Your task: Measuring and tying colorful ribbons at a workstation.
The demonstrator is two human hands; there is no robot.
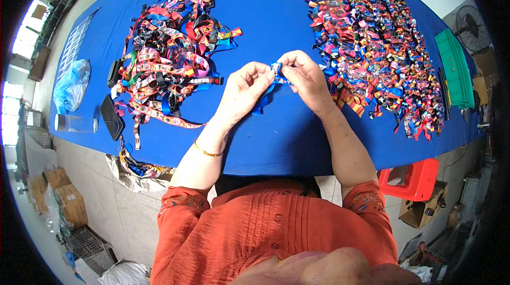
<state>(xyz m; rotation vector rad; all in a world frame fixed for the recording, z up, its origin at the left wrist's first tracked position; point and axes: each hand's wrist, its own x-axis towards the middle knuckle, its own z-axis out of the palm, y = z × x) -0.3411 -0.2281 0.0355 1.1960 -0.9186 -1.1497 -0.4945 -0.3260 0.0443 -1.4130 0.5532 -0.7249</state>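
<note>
Above the middle of the blue-covered table (271, 152), my left hand (245, 87) pinches one part of a blue patterned fabric strap (260, 107). My right hand (307, 80) grips the same strap a little to the right, thumb against fingers. The strap is folded between the fingertips, and a plain blue end hangs below them. To the left lies a tangled heap of printed straps (162, 64), mostly pink, red and black. On the right, bundled colourful straps (366, 40) are laid out in dense rows, close beside my right hand.
At the table's left are a dark phone-like case (111, 117), a clear bottle (77, 123) and a blue plastic bag (74, 85). A green crate (454, 69) stands at the right edge. A red stool (409, 179) and cardboard boxes (71, 202) sit on the floor.
</note>
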